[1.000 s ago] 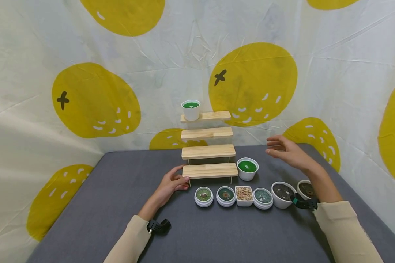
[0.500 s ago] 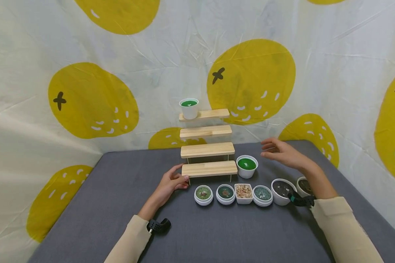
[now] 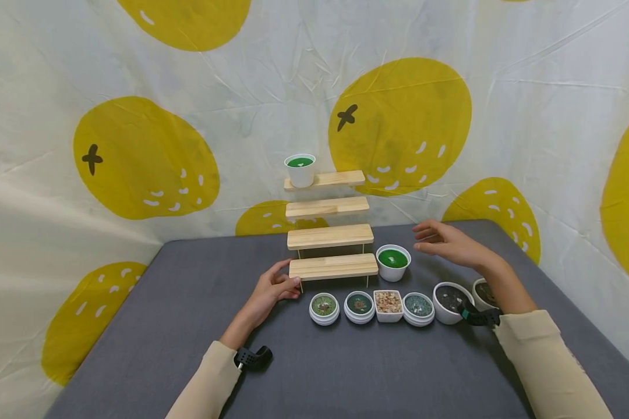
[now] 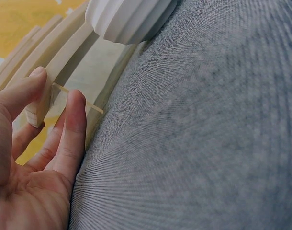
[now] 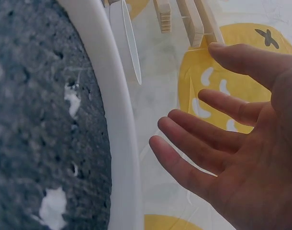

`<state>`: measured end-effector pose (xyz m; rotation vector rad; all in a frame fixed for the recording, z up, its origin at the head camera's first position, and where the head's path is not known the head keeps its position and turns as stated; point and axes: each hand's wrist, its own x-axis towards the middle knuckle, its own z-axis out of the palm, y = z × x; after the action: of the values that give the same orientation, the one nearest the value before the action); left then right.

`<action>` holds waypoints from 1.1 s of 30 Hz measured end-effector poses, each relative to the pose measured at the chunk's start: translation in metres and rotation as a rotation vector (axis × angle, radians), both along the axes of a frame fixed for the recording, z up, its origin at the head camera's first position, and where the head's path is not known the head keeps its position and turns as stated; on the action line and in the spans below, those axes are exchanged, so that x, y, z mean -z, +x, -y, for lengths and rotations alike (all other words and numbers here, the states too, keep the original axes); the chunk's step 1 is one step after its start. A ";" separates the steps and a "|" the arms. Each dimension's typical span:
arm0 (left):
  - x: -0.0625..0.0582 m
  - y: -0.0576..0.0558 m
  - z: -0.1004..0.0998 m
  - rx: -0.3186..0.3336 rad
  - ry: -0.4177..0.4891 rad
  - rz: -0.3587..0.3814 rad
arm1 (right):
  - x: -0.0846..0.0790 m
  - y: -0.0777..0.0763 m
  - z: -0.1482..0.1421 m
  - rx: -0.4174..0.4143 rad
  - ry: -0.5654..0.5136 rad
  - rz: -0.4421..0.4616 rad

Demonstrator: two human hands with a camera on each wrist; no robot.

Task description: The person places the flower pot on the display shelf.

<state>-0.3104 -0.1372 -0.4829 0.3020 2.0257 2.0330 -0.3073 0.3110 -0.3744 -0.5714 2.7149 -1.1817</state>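
Note:
In the head view, a tiered wooden display stand has several pale boards rising toward the back. My left hand holds the left end of its lowest board, thumb at the front edge and fingers behind and below; the left wrist view shows this thumb against the wood, near a clear leg. On the top board's left end sits a white cup with green contents. A similar green-filled cup stands on the table right of the stand. My right hand hovers right of that cup, fingers extended, holding nothing.
A row of small white pots sits before the stand: a moss-green one, a dark green one, a square one with pebbles and a grey-green one. Two dark-filled pots are under my right forearm. A fruit-print curtain surrounds the grey table.
My right hand has shifted slightly left, closer to the green-filled cup on the table. The head view has tilted a little. My left hand stays at the stand's lowest board.

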 end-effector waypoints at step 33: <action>0.001 0.000 0.001 0.000 -0.008 -0.003 | -0.001 0.002 0.004 -0.003 0.017 -0.013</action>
<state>-0.3101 -0.1380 -0.4836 0.3040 2.0346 2.0256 -0.3051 0.3073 -0.3730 -0.5830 2.7316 -1.1569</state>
